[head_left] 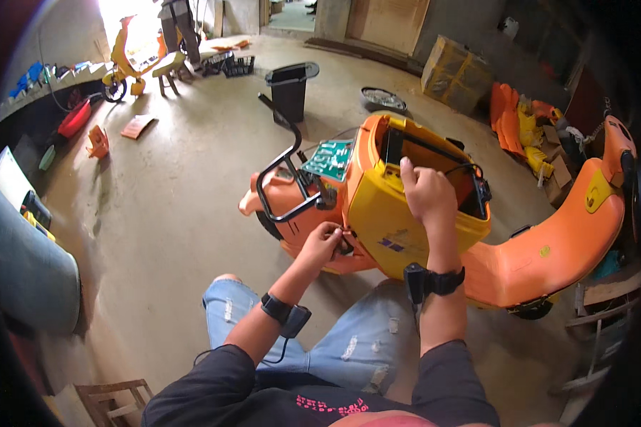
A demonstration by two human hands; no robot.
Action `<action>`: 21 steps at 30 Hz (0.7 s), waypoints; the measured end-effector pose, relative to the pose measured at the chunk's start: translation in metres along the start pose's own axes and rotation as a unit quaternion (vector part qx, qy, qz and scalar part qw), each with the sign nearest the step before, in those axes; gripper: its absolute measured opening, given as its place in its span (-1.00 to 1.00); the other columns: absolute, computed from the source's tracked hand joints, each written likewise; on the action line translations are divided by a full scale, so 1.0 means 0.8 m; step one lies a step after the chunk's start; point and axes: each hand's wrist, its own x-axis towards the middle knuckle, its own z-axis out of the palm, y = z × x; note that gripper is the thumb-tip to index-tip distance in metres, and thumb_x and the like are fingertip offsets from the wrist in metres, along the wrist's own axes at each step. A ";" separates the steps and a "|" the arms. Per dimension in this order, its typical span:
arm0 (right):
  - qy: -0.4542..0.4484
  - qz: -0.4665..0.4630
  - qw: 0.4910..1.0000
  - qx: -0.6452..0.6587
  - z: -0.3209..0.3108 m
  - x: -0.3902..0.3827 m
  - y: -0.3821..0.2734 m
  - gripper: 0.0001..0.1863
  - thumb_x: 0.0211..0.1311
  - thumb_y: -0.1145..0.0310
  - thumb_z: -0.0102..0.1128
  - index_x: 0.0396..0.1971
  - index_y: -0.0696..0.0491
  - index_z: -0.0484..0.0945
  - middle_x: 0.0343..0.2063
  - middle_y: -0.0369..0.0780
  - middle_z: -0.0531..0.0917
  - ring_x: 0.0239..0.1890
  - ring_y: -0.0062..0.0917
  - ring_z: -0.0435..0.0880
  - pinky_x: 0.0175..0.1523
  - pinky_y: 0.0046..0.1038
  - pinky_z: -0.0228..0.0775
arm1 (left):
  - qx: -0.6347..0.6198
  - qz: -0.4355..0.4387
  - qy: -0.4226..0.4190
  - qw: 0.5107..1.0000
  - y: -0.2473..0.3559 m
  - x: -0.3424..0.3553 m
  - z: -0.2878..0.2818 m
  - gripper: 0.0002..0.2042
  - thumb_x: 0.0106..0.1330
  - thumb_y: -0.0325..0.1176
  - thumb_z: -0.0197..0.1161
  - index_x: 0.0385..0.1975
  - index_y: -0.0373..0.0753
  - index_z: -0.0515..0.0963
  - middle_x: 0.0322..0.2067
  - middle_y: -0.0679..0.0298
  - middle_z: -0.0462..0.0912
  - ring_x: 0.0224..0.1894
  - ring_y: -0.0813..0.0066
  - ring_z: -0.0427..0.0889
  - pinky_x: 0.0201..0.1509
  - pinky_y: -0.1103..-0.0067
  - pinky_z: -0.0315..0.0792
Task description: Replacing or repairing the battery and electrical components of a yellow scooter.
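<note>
An orange and yellow electric scooter point(384, 220) stands in front of me, its seat compartment point(438, 160) uncovered. At the seam between the orange rear panel and the yellow side panel point(388, 228), my left hand point(322, 243) is pinched closed beside a small dark gap. Whatever is between its fingertips is hidden. My right hand point(432, 193) is curled closed with the thumb up, over the near rim of the compartment. I cannot see what its fingers hold. A black tubular rear rack point(281, 174) and a green licence plate point(329, 161) sit to the left of the compartment.
Behind the scooter are a black bin point(290, 92), a loose wheel point(383, 100) and a taped cardboard box point(454, 73). Orange and yellow panels point(509, 117) lie at the right wall. Another yellow scooter point(124, 60) and a person point(180, 28) are far left. A blue-grey rounded object point(32, 256) stands left.
</note>
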 end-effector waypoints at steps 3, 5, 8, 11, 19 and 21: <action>-0.013 -0.003 1.000 0.003 0.013 0.002 -0.001 -0.36 0.26 -0.14 -0.27 -0.47 0.10 0.65 -0.42 0.09 0.61 -0.23 0.00 0.57 -0.06 -0.12 0.39 | 0.025 -0.009 0.020 0.999 -0.029 0.002 -0.013 -0.86 0.41 -0.32 -0.02 -0.22 -0.23 0.43 -0.53 0.40 0.52 -0.60 0.67 0.43 -0.55 0.70 0.30; -0.038 0.017 0.999 0.011 0.029 0.009 0.008 -0.33 0.24 -0.18 -0.27 -0.42 0.13 0.65 -0.34 0.11 0.60 -0.17 0.03 0.56 0.01 -0.10 0.36 | 0.012 0.031 0.023 0.999 -0.032 -0.003 -0.013 -0.83 0.41 -0.33 -0.01 -0.24 -0.29 0.44 -0.60 0.37 0.49 -0.66 0.65 0.41 -0.65 0.67 0.27; -0.042 0.013 0.999 0.009 0.045 0.011 0.021 -0.29 0.22 -0.22 -0.30 -0.33 0.14 0.63 -0.27 0.13 0.59 -0.10 0.02 0.53 0.05 -0.09 0.32 | 0.011 0.039 0.008 0.999 -0.030 -0.009 -0.015 -0.82 0.40 -0.32 0.02 -0.28 -0.33 0.43 -0.50 0.29 0.60 -0.61 0.66 0.44 -0.57 0.69 0.33; -0.027 0.001 1.000 0.001 0.042 0.009 0.029 -0.28 0.22 -0.23 -0.31 -0.33 0.15 0.62 -0.26 0.14 0.59 -0.07 0.03 0.52 0.06 -0.12 0.31 | -0.003 0.020 -0.004 1.000 -0.021 -0.019 -0.008 -0.82 0.37 -0.36 0.05 -0.30 -0.37 0.46 -0.49 0.27 0.61 -0.59 0.65 0.46 -0.54 0.69 0.35; -0.025 0.004 1.000 -0.006 0.047 0.011 0.028 -0.28 0.23 -0.24 -0.30 -0.29 0.15 0.60 -0.25 0.11 0.59 -0.07 0.00 0.52 0.03 -0.17 0.31 | 0.080 0.120 0.049 0.988 -0.021 -0.019 -0.006 -0.80 0.32 -0.38 0.10 -0.29 -0.45 0.49 -0.50 0.23 0.61 -0.44 0.56 0.59 -0.31 0.63 0.47; -0.026 0.006 1.000 -0.001 0.042 0.014 0.026 -0.28 0.23 -0.24 -0.31 -0.30 0.15 0.61 -0.25 0.11 0.59 -0.08 0.01 0.52 0.02 -0.17 0.31 | 0.083 0.130 0.052 0.987 -0.026 -0.003 -0.003 -0.78 0.33 -0.36 0.10 -0.28 -0.46 0.50 -0.46 0.23 0.64 -0.42 0.58 0.59 -0.32 0.66 0.46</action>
